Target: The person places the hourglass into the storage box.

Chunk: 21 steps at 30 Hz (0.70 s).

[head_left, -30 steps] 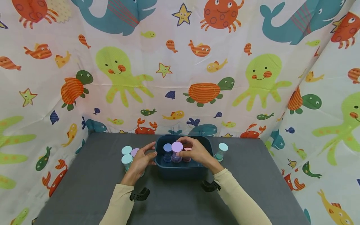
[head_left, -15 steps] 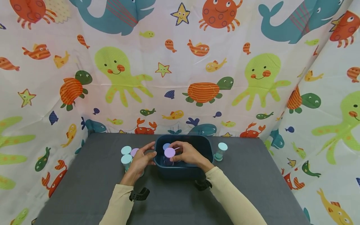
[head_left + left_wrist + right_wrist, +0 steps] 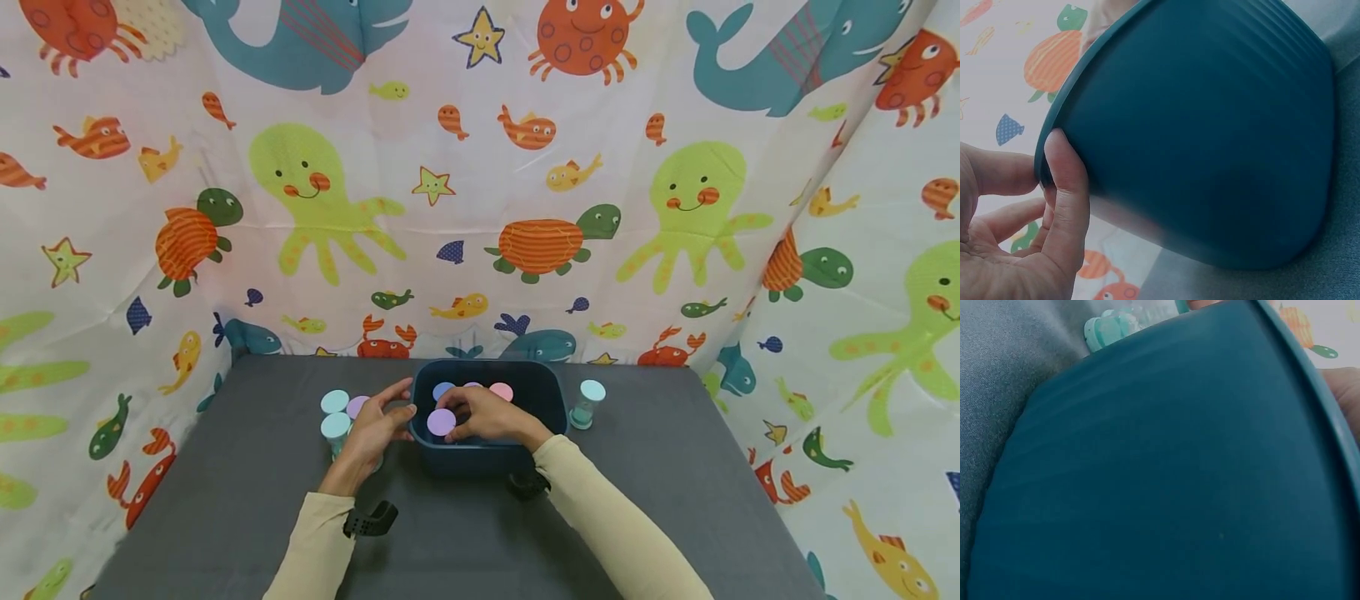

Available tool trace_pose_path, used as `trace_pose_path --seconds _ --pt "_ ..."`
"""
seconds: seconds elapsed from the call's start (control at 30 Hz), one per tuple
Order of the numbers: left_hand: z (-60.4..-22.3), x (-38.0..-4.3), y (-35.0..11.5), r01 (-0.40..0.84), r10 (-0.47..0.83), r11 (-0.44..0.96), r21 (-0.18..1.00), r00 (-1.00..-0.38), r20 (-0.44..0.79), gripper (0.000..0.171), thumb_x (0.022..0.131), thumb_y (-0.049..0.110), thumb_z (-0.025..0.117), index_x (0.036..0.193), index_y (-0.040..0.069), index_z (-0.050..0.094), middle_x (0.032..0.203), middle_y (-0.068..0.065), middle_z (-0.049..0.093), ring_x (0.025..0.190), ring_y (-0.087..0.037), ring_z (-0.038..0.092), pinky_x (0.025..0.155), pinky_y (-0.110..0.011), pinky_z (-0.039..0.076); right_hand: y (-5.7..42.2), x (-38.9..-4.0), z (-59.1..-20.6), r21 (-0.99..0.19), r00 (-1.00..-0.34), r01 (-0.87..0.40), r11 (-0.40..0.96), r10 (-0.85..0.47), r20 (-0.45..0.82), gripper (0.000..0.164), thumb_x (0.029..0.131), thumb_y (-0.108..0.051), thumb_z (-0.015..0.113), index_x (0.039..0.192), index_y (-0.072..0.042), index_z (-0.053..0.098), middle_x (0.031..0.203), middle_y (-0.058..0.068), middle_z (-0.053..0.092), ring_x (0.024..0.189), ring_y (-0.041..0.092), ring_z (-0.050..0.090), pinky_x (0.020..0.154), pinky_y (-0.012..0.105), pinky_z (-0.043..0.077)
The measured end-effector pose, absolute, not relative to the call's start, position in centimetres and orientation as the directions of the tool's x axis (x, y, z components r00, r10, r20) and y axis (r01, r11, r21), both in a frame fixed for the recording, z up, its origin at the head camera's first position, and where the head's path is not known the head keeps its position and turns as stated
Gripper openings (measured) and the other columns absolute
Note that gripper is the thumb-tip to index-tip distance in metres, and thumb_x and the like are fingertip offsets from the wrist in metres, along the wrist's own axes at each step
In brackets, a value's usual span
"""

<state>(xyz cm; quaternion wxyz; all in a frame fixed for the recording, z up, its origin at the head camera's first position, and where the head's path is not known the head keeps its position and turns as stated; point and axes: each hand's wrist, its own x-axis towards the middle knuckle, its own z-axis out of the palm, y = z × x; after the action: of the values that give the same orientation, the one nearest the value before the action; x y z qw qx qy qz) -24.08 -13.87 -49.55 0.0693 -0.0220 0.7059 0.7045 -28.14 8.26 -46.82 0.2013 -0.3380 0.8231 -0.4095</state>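
In the head view my left hand [image 3: 371,429] is at the left side of a dark blue plastic bin [image 3: 487,458]. The left wrist view shows its thumb and fingers pinching the bin's rim [image 3: 1060,115]. Inside the bin, my right hand [image 3: 487,415] holds a purple-capped sand timer [image 3: 441,422] upright at the front left corner; its lower part is hidden by the bin wall. Behind that hand stand a blue-capped timer [image 3: 442,389], another purple-capped one [image 3: 472,385] and a pink-capped one [image 3: 502,391]. The right wrist view is mostly filled by the bin's outer wall [image 3: 1166,462].
Left of the bin, partly behind my left hand, stand several timers, among them a mint-capped one [image 3: 335,427] and a purple-capped one [image 3: 357,407]. One teal timer [image 3: 587,405] stands right of the bin. A sea-animal curtain [image 3: 480,192] backs the grey table [image 3: 247,483].
My right hand has moved the purple-capped timer left and toward the front inside the bin, uncovering the other caps behind it. My left hand has stayed at the rim.
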Motion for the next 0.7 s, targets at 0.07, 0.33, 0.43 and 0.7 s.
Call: trace_pose_path --seconds 0.07,0.33,0.43,0.7 --pt "-49.55 -24.02 -13.87 -0.129 0.072 0.004 0.992 -0.989 -0.129 0.051 0.097 0.008 0.059 0.146 0.014 0.047 0.135 -0.015 0.044 0.079 -0.016 0.058 0.062 -0.026 0.057 8.06 -28.27 -46.94 -0.803 -0.680 -0.401 0.440 -0.731 -0.061 0.037 0.082 -0.009 0.078 0.116 -0.008 0.063 0.113 0.008 0.067 0.104 0.024 0.066 0.100 0.042 0.052" --pt "-49.47 -23.94 -13.83 -0.128 0.081 0.010 0.992 -0.988 -0.128 0.051 0.097 0.009 0.059 0.146 0.015 0.046 0.137 -0.015 0.043 0.082 -0.017 0.056 0.063 -0.026 0.056 7.87 -28.32 -47.51 -0.755 -0.691 -0.417 0.506 -0.716 -0.098 0.035 0.083 -0.009 0.077 0.116 -0.011 0.063 0.114 0.005 0.067 0.107 0.020 0.066 0.100 0.038 0.052" --pt "-49.43 -24.06 -13.68 -0.121 0.089 0.009 0.993 -0.989 -0.121 0.051 0.097 0.009 0.059 0.146 0.015 0.046 0.136 -0.015 0.042 0.087 -0.022 0.056 0.063 -0.026 0.056 7.98 -28.27 -47.44 -0.737 -0.696 -0.415 0.534 -0.707 -0.120 0.035 0.084 -0.008 0.077 0.116 -0.011 0.063 0.116 0.005 0.067 0.107 0.021 0.066 0.100 0.038 0.052" --pt "-49.37 -24.14 -13.72 -0.125 0.061 0.025 0.992 -0.990 -0.127 0.052 0.097 0.008 0.059 0.146 0.015 0.046 0.135 -0.014 0.044 0.081 -0.019 0.059 0.062 -0.026 0.057 7.72 -28.39 -47.54 -0.732 -0.689 -0.406 0.547 -0.710 -0.148 0.038 0.085 -0.007 0.075 0.120 -0.010 0.062 0.120 0.007 0.066 0.109 0.022 0.066 0.099 0.037 0.053"
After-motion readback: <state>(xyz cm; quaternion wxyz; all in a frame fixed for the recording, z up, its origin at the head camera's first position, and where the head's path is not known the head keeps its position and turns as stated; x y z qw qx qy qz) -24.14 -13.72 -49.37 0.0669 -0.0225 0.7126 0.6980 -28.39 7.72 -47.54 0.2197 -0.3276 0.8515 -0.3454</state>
